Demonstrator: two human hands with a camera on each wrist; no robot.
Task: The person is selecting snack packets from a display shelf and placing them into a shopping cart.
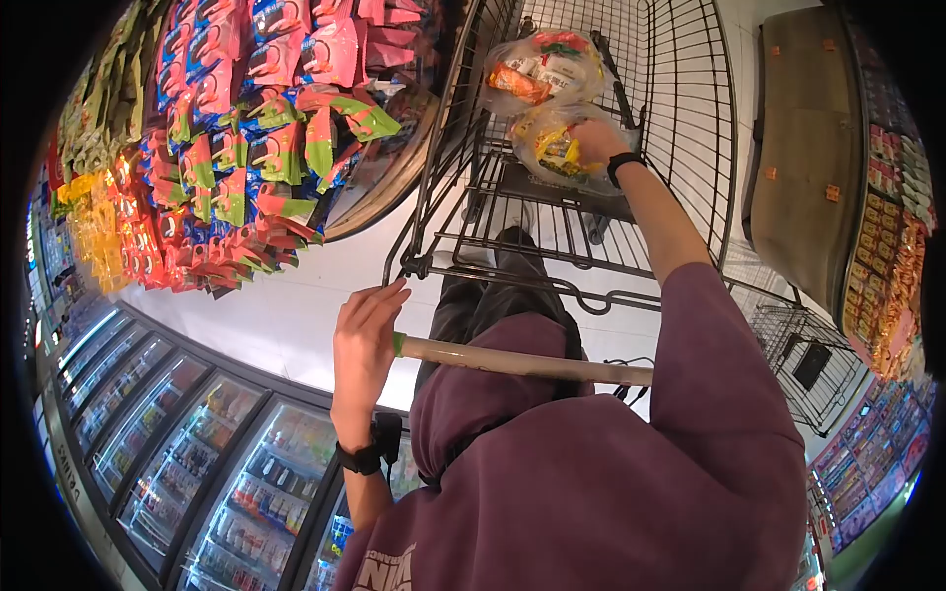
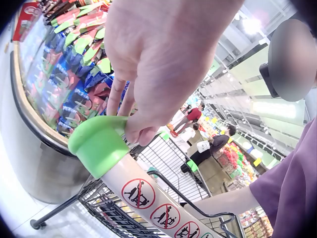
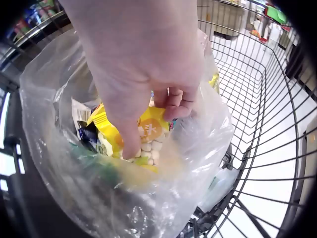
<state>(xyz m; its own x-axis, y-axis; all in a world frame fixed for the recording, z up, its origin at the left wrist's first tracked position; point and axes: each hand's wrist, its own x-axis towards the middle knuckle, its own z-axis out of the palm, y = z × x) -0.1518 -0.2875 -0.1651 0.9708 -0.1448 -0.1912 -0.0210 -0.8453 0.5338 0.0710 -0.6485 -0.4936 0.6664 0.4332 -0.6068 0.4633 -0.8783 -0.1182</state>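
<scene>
My right hand point(image 3: 148, 64) reaches into a clear plastic bag point(image 3: 198, 163) in the shopping cart. Its thumb and curled fingers pinch a yellow snack packet point(image 3: 151, 124) printed with pale round pieces; other packets lie beside it, partly hidden by the hand and the bag's folds. A second clear bag point(image 1: 545, 67) of snacks sits just beyond, with orange, white and red packets showing. My left hand point(image 1: 365, 335) rests at the left end of the cart handle point(image 1: 512, 361), its fingers loosely extended by the green end cap point(image 2: 99, 146).
The wire cart point(image 1: 680, 118) stretches ahead. Close on the left is a round display point(image 1: 246, 138) heaped with pink and blue packets. Glass-door fridges point(image 1: 246, 463) line the lower left. Another cart point(image 1: 803, 364) stands at the right, and people point(image 2: 213, 146) are farther off.
</scene>
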